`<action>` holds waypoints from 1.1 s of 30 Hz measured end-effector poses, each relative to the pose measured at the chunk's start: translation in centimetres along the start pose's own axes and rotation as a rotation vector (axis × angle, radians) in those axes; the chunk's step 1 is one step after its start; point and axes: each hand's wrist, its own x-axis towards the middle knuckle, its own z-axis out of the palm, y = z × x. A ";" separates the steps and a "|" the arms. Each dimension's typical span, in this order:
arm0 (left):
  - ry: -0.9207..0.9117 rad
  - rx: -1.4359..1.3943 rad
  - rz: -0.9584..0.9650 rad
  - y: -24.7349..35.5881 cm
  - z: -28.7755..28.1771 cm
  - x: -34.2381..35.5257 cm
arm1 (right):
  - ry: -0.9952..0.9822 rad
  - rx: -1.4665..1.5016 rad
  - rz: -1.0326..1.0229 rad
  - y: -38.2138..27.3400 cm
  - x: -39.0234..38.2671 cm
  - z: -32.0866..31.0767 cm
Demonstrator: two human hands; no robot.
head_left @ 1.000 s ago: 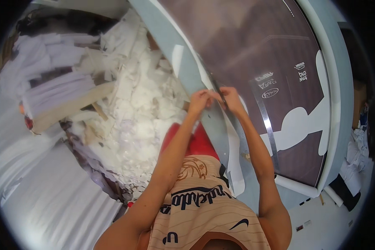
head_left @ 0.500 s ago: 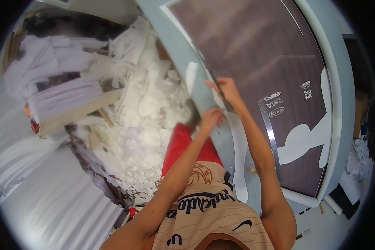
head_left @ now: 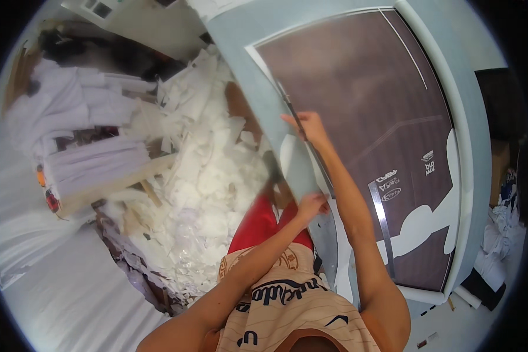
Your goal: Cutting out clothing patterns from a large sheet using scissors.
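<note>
A large dark printed sheet (head_left: 358, 88) with white margins lies on the light blue-grey table (head_left: 240, 53). My right hand (head_left: 312, 127) is at its left edge, fingers closed around a long narrow dark strip (head_left: 287, 101) running along that edge; whether this is a tool or trimmed sheet I cannot tell. Closer to my body, my left hand (head_left: 314, 205) pinches the lower stretch of the edge, where a white strip (head_left: 342, 234) trails down beside my waist. A loose white piece (head_left: 293, 155) curls over the table edge between my hands.
A metal ruler (head_left: 382, 217) lies across the sheet near white cut-out shapes (head_left: 419, 229). Left of the table is a big heap of white scraps (head_left: 199, 152). Folded white cloth (head_left: 97, 164) rests on a wooden frame (head_left: 88, 193). A padded white rim (head_left: 460, 146) borders the table's right side.
My left hand has moved down the sheet's edge toward my body, widening the gap between my hands. My right hand stays by the edge. The loose white piece now bulges outward.
</note>
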 end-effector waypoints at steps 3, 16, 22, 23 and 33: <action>-0.004 -0.011 -0.017 0.4 -0.1 0.2 | 0.012 -0.014 0.002 -1.4 2.1 0.8; -0.172 0.363 -0.155 3.4 -4.4 0.7 | 0.047 -0.158 -0.243 -7.3 7.3 4.0; -0.087 0.563 0.156 16.4 -18.4 0.4 | 0.183 0.243 -0.097 -2.1 -9.1 3.4; 0.063 0.717 0.321 19.3 -20.8 -0.1 | 0.255 0.306 -0.101 -0.7 -12.4 2.8; -0.600 1.725 1.245 12.4 -6.8 -1.7 | 1.112 0.721 0.210 18.4 -41.6 5.9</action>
